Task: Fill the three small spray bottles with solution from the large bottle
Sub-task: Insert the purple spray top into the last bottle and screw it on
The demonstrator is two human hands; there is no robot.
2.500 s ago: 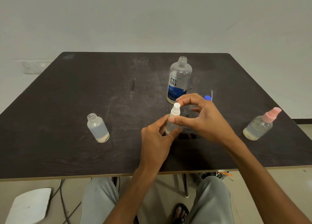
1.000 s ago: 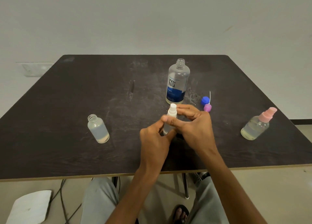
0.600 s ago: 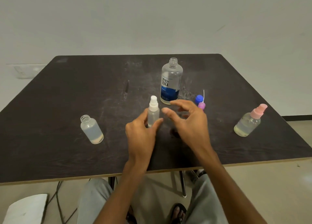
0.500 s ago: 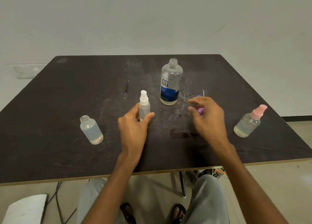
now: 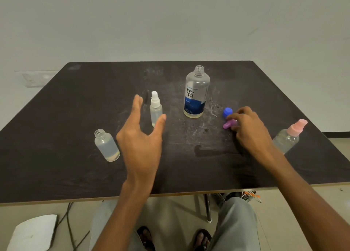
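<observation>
Nearest the counter [image 5: 56,175] edge, bare dark surface lies before us. Our left hand [image 5: 141,144] hovers, fingers spread wide, just short of the white-capped bottle [image 5: 155,109]. An uncapped bottle [image 5: 107,145] stands left. Our right hand [image 5: 250,129] pinches the purple sprayer [image 5: 228,124]; the pink-capped bottle [image 5: 288,137] nears the right edge. Farther back stands the large bottle [image 5: 196,93], open.

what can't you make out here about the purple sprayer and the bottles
Head view only:
- Purple spray cap: the right hand covers its far end, so its tube and the fingers' grip on it stay hidden.
- Pink-capped bottle: the right forearm cuts off its lower part, hiding the liquid level.
- Large bottle: the small label print is too small to read.
- White-capped bottle: the left hand's thumb hides its base.
</observation>
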